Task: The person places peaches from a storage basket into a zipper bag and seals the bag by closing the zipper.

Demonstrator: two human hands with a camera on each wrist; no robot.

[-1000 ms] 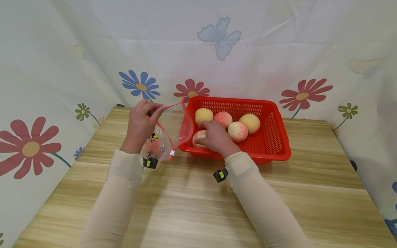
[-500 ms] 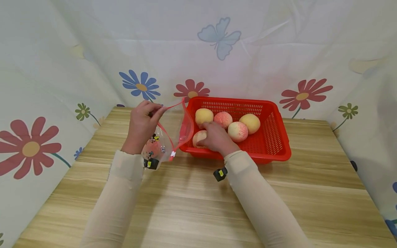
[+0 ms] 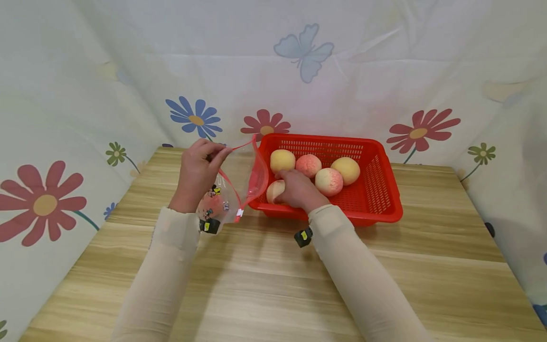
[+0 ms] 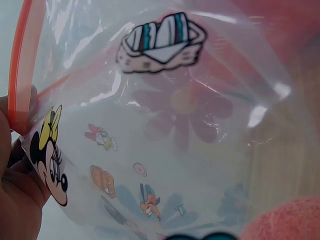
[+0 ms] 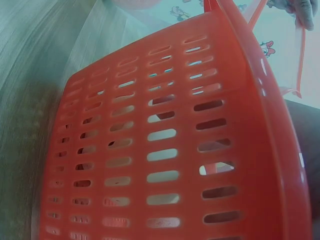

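Observation:
My left hand (image 3: 198, 172) pinches the red-edged mouth of a clear slider bag (image 4: 165, 150) with cartoon prints, holding it spread beside the basket. A pink peach (image 4: 290, 222) lies low in the bag. My right hand (image 3: 299, 190) reaches into the red basket (image 3: 378, 183) at its near left corner, with fingers curled over a pale peach (image 3: 274, 192). Its fingertips are partly hidden. A yellow peach (image 3: 282, 160) sits just behind those fingers. Through the right wrist view, the basket's slotted wall (image 5: 165, 135) covers most of the hand's work.
Farther right in the basket lie a pink peach (image 3: 308, 165), a pink-and-white peach (image 3: 329, 182) and another yellow peach (image 3: 345, 170). The white slider (image 3: 240, 213) hangs at the bag's near corner. A flowered cloth (image 3: 342, 95) rises behind the wooden table (image 3: 256, 285).
The right hand has shifted slightly over the pale peach, and its thumb shows less than before. The left hand still holds the bag's mouth spread, almost in place.

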